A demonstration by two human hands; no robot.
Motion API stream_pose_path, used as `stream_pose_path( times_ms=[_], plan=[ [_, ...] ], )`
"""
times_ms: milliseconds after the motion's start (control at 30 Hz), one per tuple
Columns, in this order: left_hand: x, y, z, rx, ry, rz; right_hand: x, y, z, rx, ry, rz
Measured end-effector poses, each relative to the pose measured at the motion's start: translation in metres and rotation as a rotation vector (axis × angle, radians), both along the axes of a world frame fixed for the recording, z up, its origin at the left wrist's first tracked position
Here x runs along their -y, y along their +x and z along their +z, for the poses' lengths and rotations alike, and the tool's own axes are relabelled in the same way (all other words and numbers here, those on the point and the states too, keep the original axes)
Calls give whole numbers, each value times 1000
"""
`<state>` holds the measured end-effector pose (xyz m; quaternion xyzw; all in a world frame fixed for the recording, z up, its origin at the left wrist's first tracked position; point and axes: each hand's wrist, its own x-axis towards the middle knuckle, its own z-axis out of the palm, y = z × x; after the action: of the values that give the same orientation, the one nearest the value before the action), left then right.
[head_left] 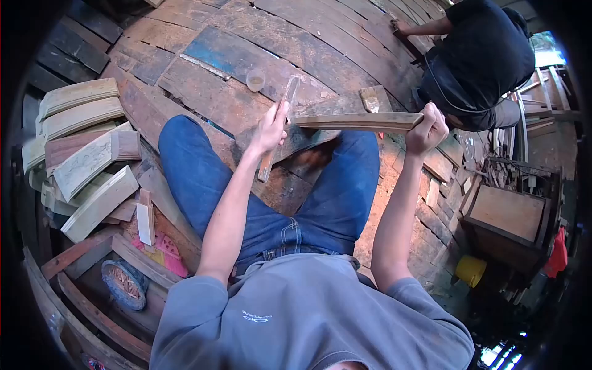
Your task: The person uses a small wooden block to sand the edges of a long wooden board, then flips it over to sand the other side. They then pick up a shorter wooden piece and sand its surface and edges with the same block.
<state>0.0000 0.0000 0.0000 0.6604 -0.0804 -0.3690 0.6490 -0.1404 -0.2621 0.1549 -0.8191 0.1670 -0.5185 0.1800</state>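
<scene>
My left hand [271,128] is closed round a flat narrow tool [292,89], which slants across the space between my knees. Its far end is pale, and its near end shows orange below the hand. At the right, my right hand [425,129] grips one end of a long, slightly curved wooden piece [361,121]. The other end of that piece lies close beside my left hand, over a wooden block [296,145] between my knees. Whether the tool and the piece touch cannot be made out.
Curved wooden pieces [83,126] are stacked at the left. A clear cup [255,79] and a brush [370,98] are on the plank floor ahead. Another person [478,55] bends at the upper right. A wooden box [505,213] and yellow container [470,271] stand right.
</scene>
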Motion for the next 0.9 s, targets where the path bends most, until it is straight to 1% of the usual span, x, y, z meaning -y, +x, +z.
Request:
stream_pose_path(
  times_ms=[267,367,400,500,533,633,767,800,867,900],
  plan=[
    [3,-2,0,24,3,2,10,-9,-7,34,18,-35],
    [2,-1,2,38,4,-3,24,-18,-18,66,91,-24],
    [1,0,5,39,3,-6,23,-18,-18,124,133,-8],
    [-3,2,9,45,-3,5,39,-27,-25,219,239,-54],
    [-3,3,7,50,-8,18,41,-26,-25,275,212,-104],
    [-6,6,3,55,-3,50,42,-30,-17,317,291,-238],
    [-8,8,2,70,-4,55,61,-32,-19,428,484,-227],
    [-8,8,2,75,2,59,76,-35,-31,424,481,-211],
    [-8,8,4,88,16,69,82,-32,-49,316,478,-316],
    [-9,8,5,93,21,66,80,-29,-50,261,478,-368]
  ],
)
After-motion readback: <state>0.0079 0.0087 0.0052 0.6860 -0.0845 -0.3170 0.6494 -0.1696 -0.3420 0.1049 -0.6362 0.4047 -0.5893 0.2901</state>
